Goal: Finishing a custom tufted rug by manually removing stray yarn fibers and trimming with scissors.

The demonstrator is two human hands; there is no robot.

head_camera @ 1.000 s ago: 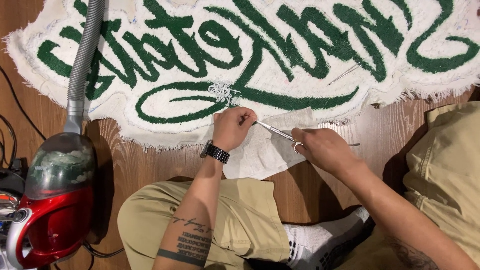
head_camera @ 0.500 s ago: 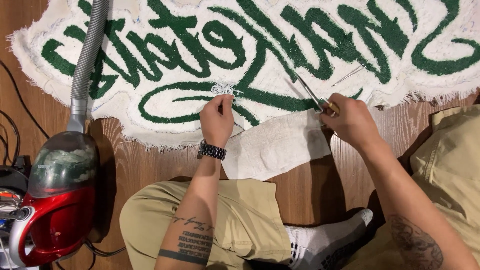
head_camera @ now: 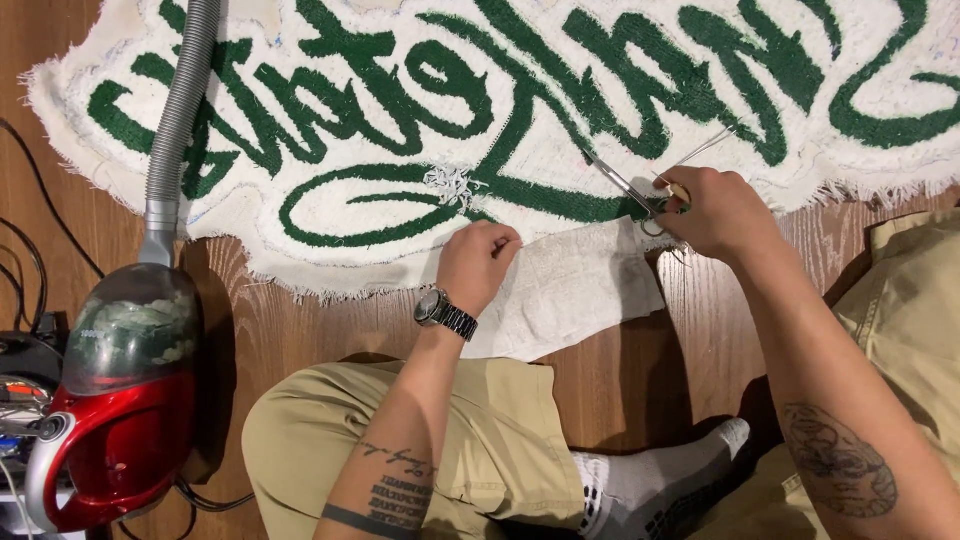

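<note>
Right hand (head_camera: 722,213) gripping scissors (head_camera: 640,195), now lower and blades spread over green-and-white tufted rug (head_camera: 560,110), left hand (head_camera: 478,262) curled into loose fist, moved down onto white rug edge beside loose yarn tuft (head_camera: 455,185), red vacuum cleaner (head_camera: 120,400) unmoved at left.

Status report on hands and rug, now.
Right hand grips open scissors over rug. Left hand fisted on rug edge. Vacuum hose lies across rug.

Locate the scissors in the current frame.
Head view, right of centre: the scissors are in the right hand, blades open over the lower edge of the green-and-white tufted rug, right of the left hand.
</note>
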